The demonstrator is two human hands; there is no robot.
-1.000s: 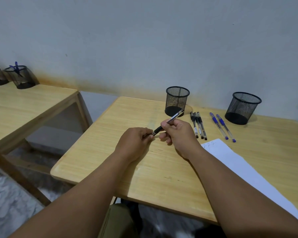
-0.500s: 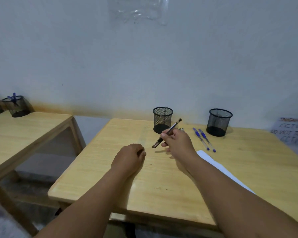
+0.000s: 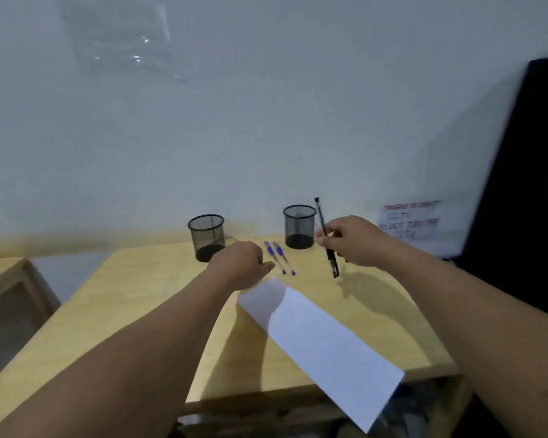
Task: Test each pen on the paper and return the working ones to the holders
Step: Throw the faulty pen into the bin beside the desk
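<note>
My right hand (image 3: 356, 240) grips a black pen (image 3: 326, 238) almost upright, tip down, just right of the right mesh holder (image 3: 299, 227). My left hand (image 3: 242, 263) is a loose fist resting on the wooden table (image 3: 146, 298), in front of the left mesh holder (image 3: 207, 237); whether it holds anything I cannot tell. Two blue pens (image 3: 280, 257) lie side by side between the holders. A white paper sheet (image 3: 323, 346) lies diagonally, its near corner hanging over the table's front edge. The other black pens are hidden behind my left hand.
A paper notice (image 3: 410, 221) with handwriting is stuck to the wall at the right. A large black object (image 3: 519, 191) stands at the far right. A second wooden table (image 3: 0, 279) shows at the left edge.
My right hand has carried the black pen to the right, past the right holder, and turned it upright. My view has swung right. My left hand stayed near the left holder.
</note>
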